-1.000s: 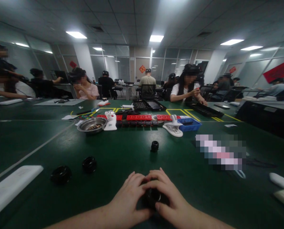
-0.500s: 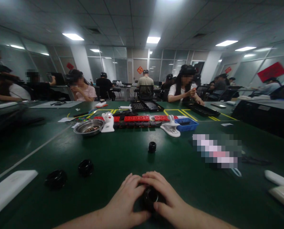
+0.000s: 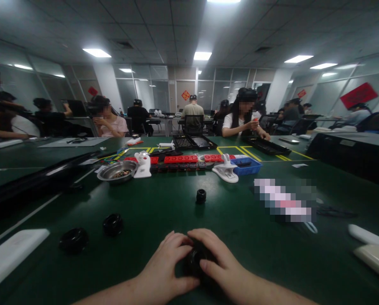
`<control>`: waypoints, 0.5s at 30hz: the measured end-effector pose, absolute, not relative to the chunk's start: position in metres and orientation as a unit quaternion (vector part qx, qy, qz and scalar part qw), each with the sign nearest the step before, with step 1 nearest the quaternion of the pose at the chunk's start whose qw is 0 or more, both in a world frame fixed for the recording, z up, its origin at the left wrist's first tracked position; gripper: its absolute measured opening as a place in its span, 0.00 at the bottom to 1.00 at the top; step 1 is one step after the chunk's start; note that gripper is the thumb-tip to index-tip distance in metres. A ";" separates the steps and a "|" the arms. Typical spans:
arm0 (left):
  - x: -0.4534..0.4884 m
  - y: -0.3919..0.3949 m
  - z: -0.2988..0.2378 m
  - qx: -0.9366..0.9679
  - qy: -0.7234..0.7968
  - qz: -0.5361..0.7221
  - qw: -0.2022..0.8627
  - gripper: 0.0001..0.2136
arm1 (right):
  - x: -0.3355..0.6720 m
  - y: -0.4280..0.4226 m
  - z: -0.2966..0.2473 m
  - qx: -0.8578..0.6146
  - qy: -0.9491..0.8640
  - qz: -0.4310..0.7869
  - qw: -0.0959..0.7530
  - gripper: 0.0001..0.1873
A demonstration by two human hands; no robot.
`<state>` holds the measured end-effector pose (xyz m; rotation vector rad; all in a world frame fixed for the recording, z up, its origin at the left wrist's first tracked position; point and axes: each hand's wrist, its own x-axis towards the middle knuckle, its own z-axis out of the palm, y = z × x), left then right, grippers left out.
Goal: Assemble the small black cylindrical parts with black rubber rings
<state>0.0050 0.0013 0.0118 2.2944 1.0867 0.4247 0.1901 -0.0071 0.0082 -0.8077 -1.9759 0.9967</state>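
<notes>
Both my hands rest low on the green table [image 3: 246, 237], wrapped round one small black round part [image 3: 193, 259]. My left hand [image 3: 164, 269] curls against its left side and my right hand [image 3: 219, 264] covers its right side, thumb on the front. Most of the part is hidden by my fingers. A similar small black part [image 3: 201, 196] stands alone further out on the table. Two wider black rings [image 3: 112, 224] [image 3: 73, 240] lie to the left of my hands.
A metal bowl [image 3: 117, 171], a white clamp-like tool [image 3: 226, 171], a blue tray [image 3: 246, 165] and a row of red and black blocks [image 3: 181, 159] line the far side. White flat objects [image 3: 13, 256] [image 3: 369, 237] lie at both edges. Several people sit at tables behind.
My right thumb has slid forward over the black part, covering more of it. A long dark object has come in along the left side of the table. The view has shifted slightly.
</notes>
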 end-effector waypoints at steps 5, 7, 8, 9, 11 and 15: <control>0.005 -0.001 0.019 0.855 0.403 0.154 0.286 0.15 | 0.190 -0.007 0.005 -0.370 -0.745 0.376 0.409 0.18; 0.005 0.000 0.019 0.856 0.403 0.151 0.285 0.17 | 0.190 -0.006 0.008 -0.352 -0.767 0.358 0.399 0.11; 0.005 0.000 0.019 0.857 0.403 0.149 0.284 0.19 | 0.191 -0.006 0.009 -0.338 -0.781 0.356 0.387 0.08; 0.005 0.000 0.018 0.858 0.402 0.147 0.283 0.21 | 0.191 -0.005 0.010 -0.325 -0.792 0.357 0.374 0.09; 0.005 0.001 0.017 0.860 0.398 0.147 0.283 0.21 | 0.194 -0.006 0.011 -0.310 -0.801 0.364 0.360 0.14; 0.005 -0.001 0.018 0.861 0.393 0.159 0.280 0.15 | 0.195 -0.007 0.007 -0.340 -0.773 0.378 0.379 0.26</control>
